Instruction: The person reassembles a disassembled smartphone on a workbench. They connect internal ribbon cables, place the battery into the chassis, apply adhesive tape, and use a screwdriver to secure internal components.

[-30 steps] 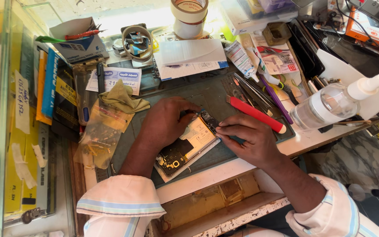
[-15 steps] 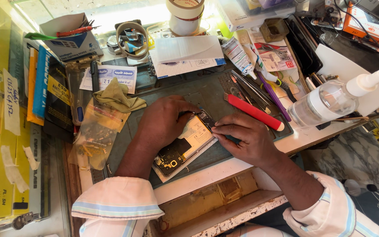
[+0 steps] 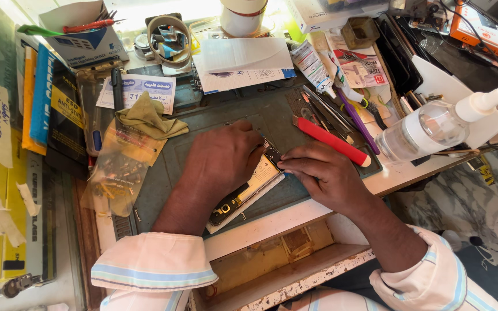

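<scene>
An opened phone point(image 3: 249, 187) with its back removed lies on a dark green work mat point(image 3: 214, 124), its pale battery and circuit parts showing. My left hand point(image 3: 220, 158) rests on top of the phone and pins it down. My right hand point(image 3: 321, 173) is beside it on the right, fingers pinched together at the phone's upper edge. Whatever thin tool the fingertips hold is hidden. Both sleeves are white with blue stripes.
A red-handled tool point(image 3: 332, 141), tweezers and a purple pen lie right of my hands. A clear spray bottle point(image 3: 433, 126) stands at the right edge. A plastic bag of small parts point(image 3: 116, 167), a yellow cloth point(image 3: 148, 118), papers and boxes crowd the left and back. An open drawer point(image 3: 286, 253) sits below.
Both hands stay on the phone. The right hand's fingertips have shifted slightly left toward the phone's top edge; the view has drifted a little.
</scene>
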